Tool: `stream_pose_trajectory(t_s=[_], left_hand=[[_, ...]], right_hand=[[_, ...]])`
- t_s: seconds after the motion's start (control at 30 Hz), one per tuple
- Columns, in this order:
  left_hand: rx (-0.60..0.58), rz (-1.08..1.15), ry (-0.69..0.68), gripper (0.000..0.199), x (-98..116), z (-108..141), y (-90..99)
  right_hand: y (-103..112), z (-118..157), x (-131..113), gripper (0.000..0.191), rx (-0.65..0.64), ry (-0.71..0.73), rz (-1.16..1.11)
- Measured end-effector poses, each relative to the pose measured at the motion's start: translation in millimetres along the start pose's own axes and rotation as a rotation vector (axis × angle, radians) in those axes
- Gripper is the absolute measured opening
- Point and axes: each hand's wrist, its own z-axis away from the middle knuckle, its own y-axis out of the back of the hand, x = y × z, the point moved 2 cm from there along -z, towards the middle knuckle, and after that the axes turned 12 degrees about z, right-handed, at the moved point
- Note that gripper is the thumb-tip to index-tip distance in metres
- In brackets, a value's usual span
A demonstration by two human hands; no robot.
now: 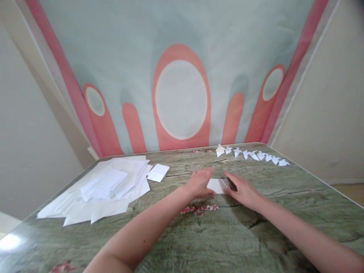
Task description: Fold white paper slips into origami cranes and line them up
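Note:
A small white piece of paper (216,186) lies on the wood-patterned tabletop between my two hands. At its left edge is my left hand (200,183), thumb and fingers spread apart, with the thumb near the paper's lower corner. My right hand (241,190) is at the opposite edge, its thumb and fingers also apart and slightly blurred. Whether either hand presses on the paper is hard to see. Folded white paper birds (246,154), several of them, stand in a row along the table's back right edge.
A big overlapping pile of white paper sheets (133,191) covers the left of the table (182,242), smaller pieces on top. Next to it lies a separate small paper stack (158,172). Behind the table hangs a pale green backdrop (182,22) with pink arches.

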Motion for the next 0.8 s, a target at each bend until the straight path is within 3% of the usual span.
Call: stream_pose_trajectory(t_s=[0.13, 0.3, 0.43, 0.5, 0.63, 0.73, 0.8], left_hand=[[-0.064, -0.012, -0.018, 0.108, -2.0, -26.5, -13.7], [-0.078, -0.029, -0.087, 0.102, 2.3, -22.6, -13.8], [-0.058, -0.049, -0.162, 0.093, 16.2, -17.4, -7.7], [-0.043, -0.052, -0.196, 0.081, 22.0, -16.0, -4.7], [-0.052, -0.045, -0.267, 0.033, 25.2, -5.6, 1.5], [-0.056, -0.084, -0.327, 0.026, 20.9, 15.8, 6.2], [-0.105, -0.127, -0.311, 0.027, 15.6, 34.6, 7.8]], right_hand=[[-13.7, -0.6, 8.9, 0.061, 0.021, -0.015, -0.041], [-14.0, 0.2, 12.7, 0.070, 0.036, -0.053, -0.169], [-4.0, -4.6, 7.2, 0.060, 0.080, -0.102, -0.297], [4.5, -4.2, 4.9, 0.052, 0.110, -0.112, -0.355], [24.3, 0.9, 0.7, 0.040, 0.173, -0.111, -0.412], [30.9, 4.3, -9.1, 0.033, 0.170, -0.034, -0.404], [27.9, 7.3, -20.9, 0.027, 0.091, 0.117, -0.343]])
